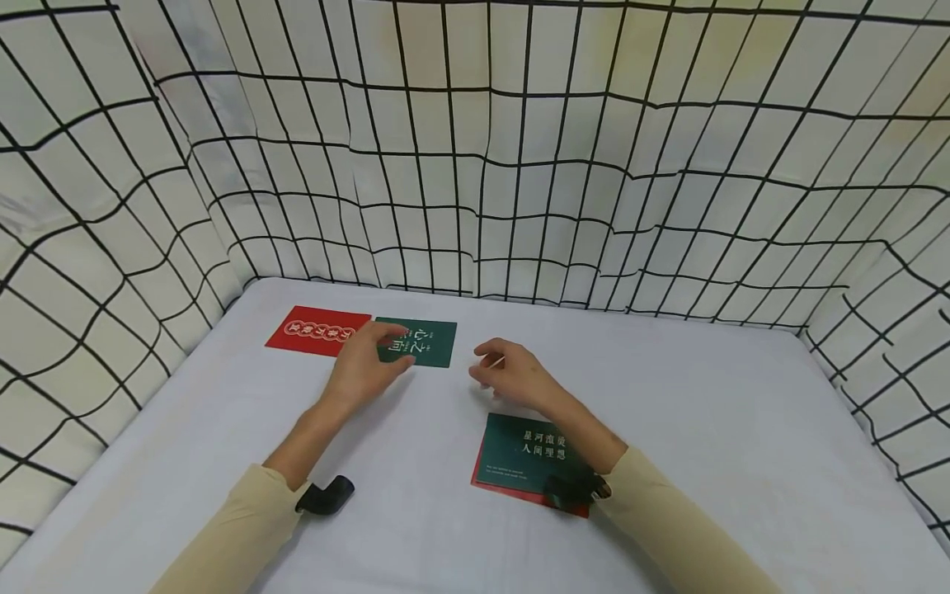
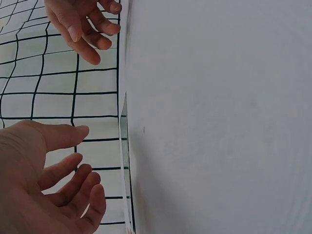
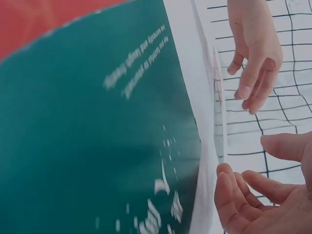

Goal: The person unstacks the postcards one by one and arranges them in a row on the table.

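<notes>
A green card (image 1: 441, 344) with white characters lies at the back left, its right end beside a red card (image 1: 304, 330) with a row of pale ring-shaped marks. My left hand (image 1: 365, 367) is over the green card, thumb and forefinger apart, partly covering both cards. To the right, my right hand (image 1: 512, 375) hovers above the white cloth, fingers loosely bent and holding nothing. Below its wrist lies a second green card (image 1: 512, 454) with pale writing, on top of a red card (image 1: 519, 494). In the right wrist view this green card (image 3: 97, 122) looms large.
A white cloth (image 1: 705, 412) covers the table. Black-corded netting (image 1: 534, 190) over white sheeting rises along the back and both sides. Dark wrist devices sit at the cuffs: one at the left wrist (image 1: 326, 497), one over the nearer cards.
</notes>
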The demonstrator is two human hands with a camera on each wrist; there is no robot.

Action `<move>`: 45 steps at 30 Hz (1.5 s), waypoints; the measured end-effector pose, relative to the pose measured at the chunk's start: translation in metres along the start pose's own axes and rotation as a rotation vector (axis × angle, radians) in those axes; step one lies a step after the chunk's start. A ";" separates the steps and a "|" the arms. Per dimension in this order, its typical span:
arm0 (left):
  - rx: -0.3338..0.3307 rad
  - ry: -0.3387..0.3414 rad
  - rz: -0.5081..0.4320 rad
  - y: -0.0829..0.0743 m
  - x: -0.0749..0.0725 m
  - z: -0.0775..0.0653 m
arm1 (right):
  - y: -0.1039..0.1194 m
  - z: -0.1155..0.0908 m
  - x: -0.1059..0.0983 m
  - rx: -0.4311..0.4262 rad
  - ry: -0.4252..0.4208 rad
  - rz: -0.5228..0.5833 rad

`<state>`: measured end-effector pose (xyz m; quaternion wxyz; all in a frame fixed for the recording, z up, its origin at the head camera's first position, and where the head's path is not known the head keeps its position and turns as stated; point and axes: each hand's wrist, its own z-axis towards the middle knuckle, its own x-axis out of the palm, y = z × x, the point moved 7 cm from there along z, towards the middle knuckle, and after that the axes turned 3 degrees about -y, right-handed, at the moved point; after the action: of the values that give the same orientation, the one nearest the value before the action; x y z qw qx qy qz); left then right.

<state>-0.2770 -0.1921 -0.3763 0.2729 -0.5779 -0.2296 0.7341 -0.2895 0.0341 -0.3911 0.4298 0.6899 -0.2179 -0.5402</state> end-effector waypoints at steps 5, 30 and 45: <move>0.067 0.031 -0.009 -0.008 0.009 0.000 | 0.002 -0.011 -0.017 -0.023 -0.041 -0.055; 0.231 0.186 -0.026 -0.046 0.044 -0.015 | -0.006 -0.057 -0.051 -0.209 -0.162 -0.158; 0.222 0.322 -0.025 -0.060 0.060 -0.030 | -0.015 -0.079 -0.059 -0.206 -0.186 -0.191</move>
<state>-0.2510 -0.1070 -0.3873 0.3773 -0.6513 -0.1075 0.6495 -0.2368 0.1155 -0.3671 0.4229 0.6069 -0.1336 -0.6595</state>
